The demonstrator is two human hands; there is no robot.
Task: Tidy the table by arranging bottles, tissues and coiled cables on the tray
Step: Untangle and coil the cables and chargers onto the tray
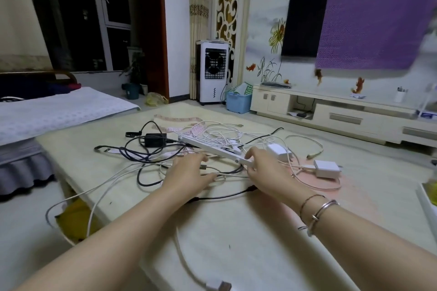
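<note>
**Cables still in a heap; sorting barely begun**

Progress, as judged from the layout: early stage. A tangle of white and black cables (212,146) sprawls loose across the middle of the surface (236,231). None is coiled. Several strands trail off the near-left edge, and one white lead with a plug end hangs at the bottom of view. No bottles or tissues visible anywhere on the surface.

Hands: left hand (189,168) lies over the heap, fingers fairly straight and spread onto the strands; grip open, nothing plainly pinched. Right hand (260,168) rests at the near end of a long white power strip (212,147) that lies diagonally across the tangle, fingers lightly curled against it. Whether that grip is actually clamped on the strip cannot be told from this angle.

Mixed in with the cables: a black adapter (153,139) at the far left of the heap, two white chargers (326,169) to the right, and a pink measuring tape (179,120) at the far edge.

Containers: a white rim at the far right edge of view may be the tray (425,208). Only a corner shows, with something yellow-green in it, unidentifiable. Nothing from the heap is on it.

Left to do: separate the strands, coil each one, carry them to the tray, then find the bottles and tissues.
</note>
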